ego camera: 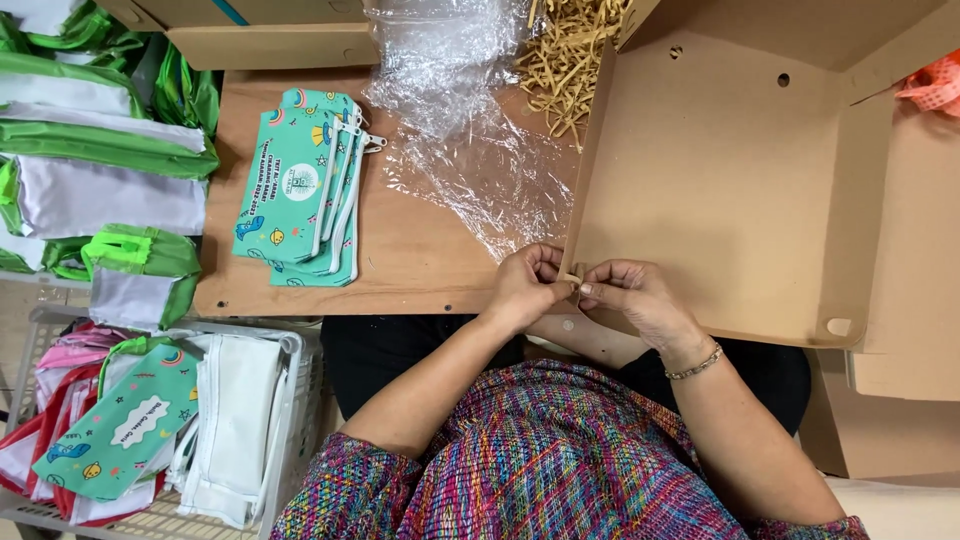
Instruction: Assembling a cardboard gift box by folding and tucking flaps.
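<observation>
Head view, looking down. Wooden counter [420,260] carries most things; its near edge runs just ahead of the person's body. Largest item: an open brown cardboard box [720,190], lying over the counter's right side and overhanging the near edge, flaps raised at the far and right sides. Beyond the counter's left edge, a pile of green-and-white bags [90,170]; below it, a white plastic basket [290,420] holding more pouches and white bags. Clear plastic wrap [470,150] lies crumpled from the far edge toward the counter's middle. Stack of teal zip pouches [300,190] with cartoon prints sits near the far-left corner, well apart from the hands. A heap of tan rubber bands [575,50] lies at the far edge, beside the box wall. Both hands meet at the near edge, at the box's near-left corner: left hand [525,285] and right hand [630,295] each pinched closed on a single small tan rubber band [572,280] held between their fingertips. Right wrist wears a bracelet [697,364].
</observation>
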